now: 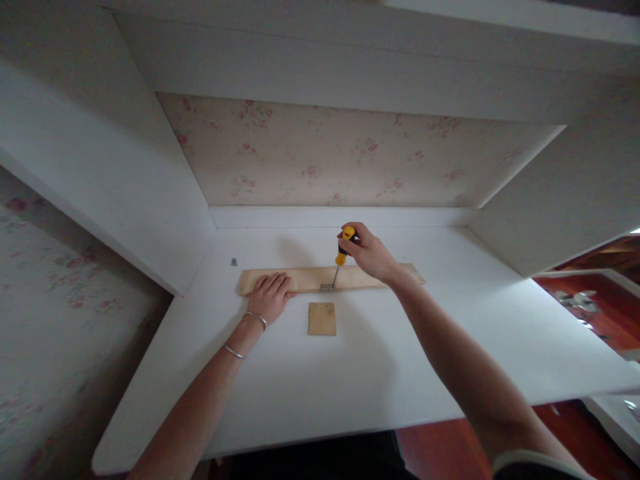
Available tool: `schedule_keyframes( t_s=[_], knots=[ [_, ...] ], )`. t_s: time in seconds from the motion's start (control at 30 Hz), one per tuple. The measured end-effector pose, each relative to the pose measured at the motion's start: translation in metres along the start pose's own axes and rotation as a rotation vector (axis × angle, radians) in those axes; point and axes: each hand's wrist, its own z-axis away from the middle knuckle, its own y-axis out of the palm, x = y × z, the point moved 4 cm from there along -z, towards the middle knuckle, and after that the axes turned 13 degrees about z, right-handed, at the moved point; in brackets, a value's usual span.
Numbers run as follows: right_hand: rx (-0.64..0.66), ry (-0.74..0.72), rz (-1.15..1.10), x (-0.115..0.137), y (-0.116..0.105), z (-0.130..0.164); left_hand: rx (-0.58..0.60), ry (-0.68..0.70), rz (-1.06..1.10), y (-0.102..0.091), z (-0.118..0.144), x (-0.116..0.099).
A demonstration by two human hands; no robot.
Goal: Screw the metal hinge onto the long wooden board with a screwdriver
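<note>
A long, light wooden board lies crosswise on the white desk. My left hand presses on its left end, fingers laid flat over the wood. A small metal hinge sits at the board's near edge, around its middle. My right hand is closed round the yellow and black handle of a screwdriver, which stands nearly upright with its tip at the hinge. Just in front of the hinge lies a small square wooden piece with two small marks along its far edge.
A small grey metal piece lies on the white desk, behind the board's left end. White side panels and a floral-papered back wall enclose the desk. Its rounded front edge is close to my body.
</note>
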Motion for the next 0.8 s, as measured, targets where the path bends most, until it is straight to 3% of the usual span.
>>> schedule_keyframes(
  t_s=[0.13,0.3,0.43,0.53,0.63,0.8],
  knots=[
    [0.112,0.009,0.667,0.026,-0.015,-0.019,-0.005,-0.004,0.012,-0.001,0.000,-0.002],
    [0.231,-0.051,0.935,0.044,-0.015,-0.046,-0.010,-0.009,0.000,0.000,0.001,0.002],
    [0.397,-0.240,1.031,0.049,-0.010,-0.054,-0.011,0.005,-0.007,0.002,0.002,0.004],
    [0.477,-0.301,1.028,0.047,-0.012,-0.055,-0.014,0.013,-0.016,0.002,0.002,0.005],
    [0.523,-0.322,0.987,0.045,-0.017,-0.055,-0.019,0.014,-0.021,0.002,0.002,0.004],
    [0.576,-0.540,0.809,0.050,-0.017,-0.052,-0.033,0.013,-0.015,0.001,0.002,0.005]
  ],
)
